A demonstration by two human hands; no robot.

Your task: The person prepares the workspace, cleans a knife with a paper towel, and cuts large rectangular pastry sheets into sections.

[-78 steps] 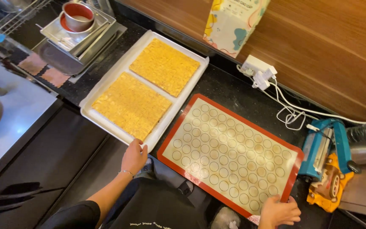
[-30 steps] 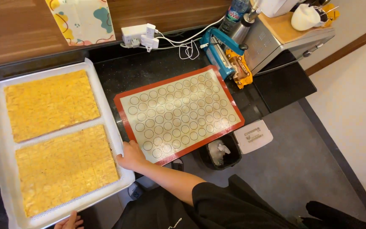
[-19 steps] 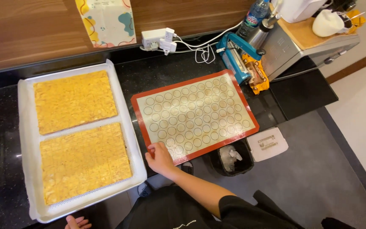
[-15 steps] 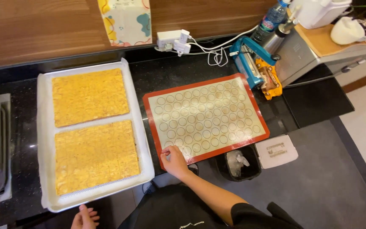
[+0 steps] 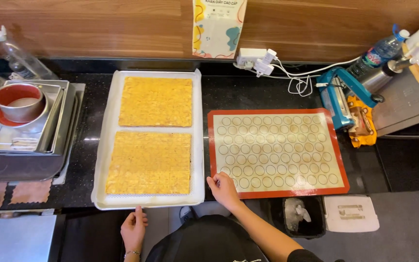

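Note:
A white tray [image 5: 102,145] on the black counter holds two golden baked sheets, the far baked sheet [image 5: 156,101] and the near baked sheet [image 5: 149,163]. To its right lies a red-edged silicone mat [image 5: 277,150] printed with circles. My left hand [image 5: 133,230] hangs just below the tray's front edge, index finger touching it, holding nothing. My right hand [image 5: 225,190] rests flat on the mat's near left corner, fingers spread.
At left a stack of metal pans [image 5: 35,126] carries a red-lined round tin [image 5: 18,102]. A blue and yellow tool [image 5: 347,104], a plug with white cables [image 5: 263,60] and a water bottle [image 5: 381,48] stand at right. A bin [image 5: 299,216] sits on the floor below.
The view has swung round to face the counter squarely. My right hand stays on the mat's corner; my left hand has come into view at the tray's front edge.

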